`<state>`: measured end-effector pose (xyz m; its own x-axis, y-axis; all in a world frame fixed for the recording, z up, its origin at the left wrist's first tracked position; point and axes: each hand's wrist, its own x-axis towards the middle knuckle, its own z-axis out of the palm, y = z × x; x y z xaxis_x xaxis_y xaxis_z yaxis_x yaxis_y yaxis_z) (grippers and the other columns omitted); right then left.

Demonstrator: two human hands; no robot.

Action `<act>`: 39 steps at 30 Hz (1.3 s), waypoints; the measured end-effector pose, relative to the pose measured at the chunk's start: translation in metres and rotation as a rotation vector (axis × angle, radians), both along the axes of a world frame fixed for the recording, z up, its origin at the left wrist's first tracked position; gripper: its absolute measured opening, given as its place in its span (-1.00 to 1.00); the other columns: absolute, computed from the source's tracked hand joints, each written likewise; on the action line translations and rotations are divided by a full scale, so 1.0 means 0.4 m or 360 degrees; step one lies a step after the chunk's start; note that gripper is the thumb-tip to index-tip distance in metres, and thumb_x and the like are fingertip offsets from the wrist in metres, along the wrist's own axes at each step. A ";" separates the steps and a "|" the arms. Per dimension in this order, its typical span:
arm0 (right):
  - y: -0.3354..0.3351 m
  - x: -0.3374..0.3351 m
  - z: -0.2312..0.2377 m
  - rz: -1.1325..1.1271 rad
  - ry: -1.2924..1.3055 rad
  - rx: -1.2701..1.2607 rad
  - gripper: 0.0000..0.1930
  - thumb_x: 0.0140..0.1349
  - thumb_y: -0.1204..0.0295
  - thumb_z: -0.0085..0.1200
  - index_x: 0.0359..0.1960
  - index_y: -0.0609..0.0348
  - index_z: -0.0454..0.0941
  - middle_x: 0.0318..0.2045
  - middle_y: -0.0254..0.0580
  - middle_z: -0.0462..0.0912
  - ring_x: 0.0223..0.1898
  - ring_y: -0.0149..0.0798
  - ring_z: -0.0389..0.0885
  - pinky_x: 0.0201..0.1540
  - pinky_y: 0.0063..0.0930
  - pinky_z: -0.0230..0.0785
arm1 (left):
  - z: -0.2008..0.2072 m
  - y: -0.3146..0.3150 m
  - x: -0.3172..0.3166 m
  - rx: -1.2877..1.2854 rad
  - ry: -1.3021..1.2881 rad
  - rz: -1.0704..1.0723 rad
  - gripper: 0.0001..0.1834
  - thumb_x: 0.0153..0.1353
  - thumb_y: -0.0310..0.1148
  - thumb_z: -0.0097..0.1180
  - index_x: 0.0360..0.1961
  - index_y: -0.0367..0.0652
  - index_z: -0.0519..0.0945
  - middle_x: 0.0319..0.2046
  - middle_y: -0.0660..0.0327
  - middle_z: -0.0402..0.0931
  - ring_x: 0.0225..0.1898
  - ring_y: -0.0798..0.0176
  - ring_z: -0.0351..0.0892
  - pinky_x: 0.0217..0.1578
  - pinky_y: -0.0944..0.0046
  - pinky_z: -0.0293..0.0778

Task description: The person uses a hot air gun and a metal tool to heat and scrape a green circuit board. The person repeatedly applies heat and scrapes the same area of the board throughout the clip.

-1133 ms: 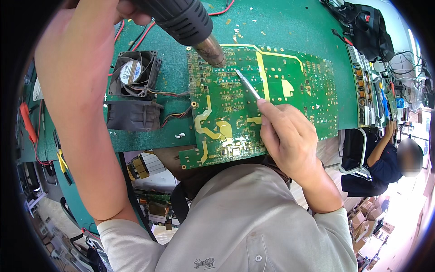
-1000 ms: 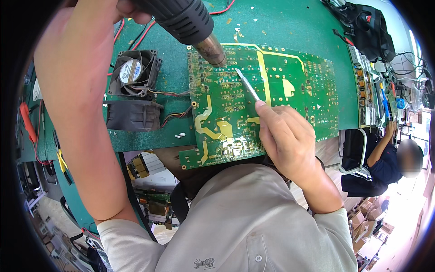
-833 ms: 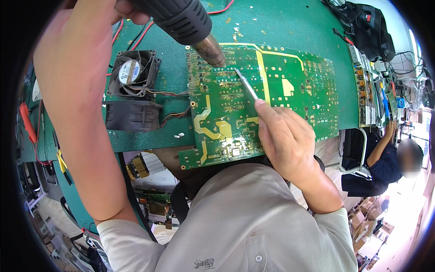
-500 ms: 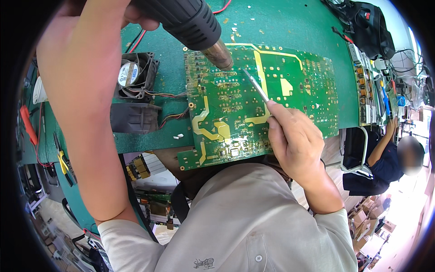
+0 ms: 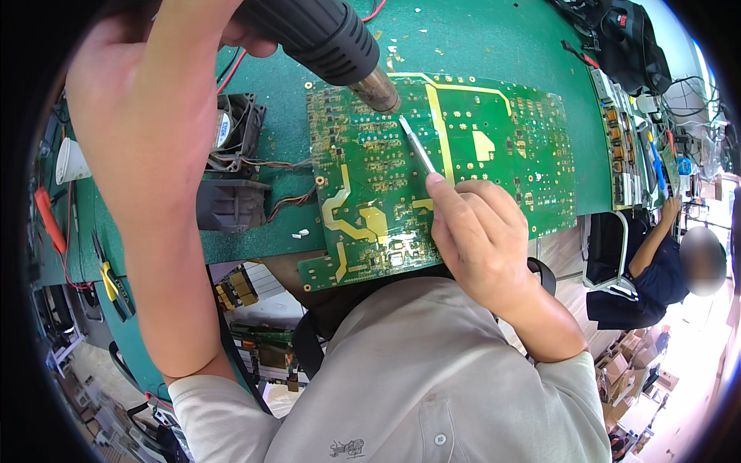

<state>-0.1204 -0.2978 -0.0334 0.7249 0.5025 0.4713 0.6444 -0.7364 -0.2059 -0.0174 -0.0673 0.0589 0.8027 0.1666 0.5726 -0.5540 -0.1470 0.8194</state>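
My left hand [image 5: 185, 62] is wrapped round a black heat gun [image 5: 316, 35] at the upper left, part of its grip hidden by the hand. The gun's metal nozzle points down at a large green circuit board [image 5: 471, 174], just above its far part. In my right hand [image 5: 478, 239] is a slim pointed metal tool [image 5: 418, 147], gripped between thumb and fingers. Its tip is at the board's surface, close beside the nozzle; whether it touches, I cannot tell. The board lies on the green table [image 5: 440, 38], its near edge overhanging towards my lap.
Left of the board are a black fan [image 5: 235, 131] and a dark plastic housing [image 5: 231, 204], both with wires. Yellow-and-black pliers [image 5: 113, 278] and a white cup [image 5: 73, 160] lie farther left. A black bag [image 5: 629, 46] sits far right; another person [image 5: 656, 258] works there.
My right hand has moved left with the metal tool, its tip now nearer the nozzle. The board has shifted slightly left. The heat gun has moved slightly right.
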 end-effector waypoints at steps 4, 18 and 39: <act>0.008 -0.003 -0.009 -0.0019 -0.0080 -0.0055 -0.45 0.01 0.78 0.29 0.14 0.42 0.61 -0.38 -0.16 0.59 -0.30 -0.13 0.63 -0.28 -0.26 0.51 | -0.002 0.012 -0.001 -0.0005 0.0003 -0.0003 -0.63 0.45 -0.23 0.21 -0.07 -0.43 0.60 -0.32 0.11 0.63 -0.47 0.36 0.61 -0.47 0.32 0.53; 0.009 -0.008 -0.011 -0.0033 -0.0055 -0.0054 -0.43 0.02 0.78 0.26 0.18 0.43 0.58 -0.39 -0.16 0.58 -0.28 -0.09 0.62 -0.25 -0.24 0.52 | -0.006 0.025 0.002 -0.0009 -0.0004 -0.0017 -0.64 0.46 -0.24 0.21 -0.07 -0.44 0.61 -0.30 0.10 0.63 -0.46 0.36 0.62 -0.46 0.31 0.53; 0.017 -0.012 -0.007 -0.0094 -0.0047 0.0043 -0.52 0.12 0.75 0.30 0.14 0.49 0.58 -0.32 -0.03 0.69 -0.29 -0.04 0.71 -0.26 -0.22 0.57 | -0.014 0.059 0.001 -0.0007 -0.0003 -0.0032 -0.64 0.46 -0.25 0.20 -0.06 -0.46 0.61 -0.27 0.08 0.64 -0.44 0.35 0.62 -0.45 0.29 0.54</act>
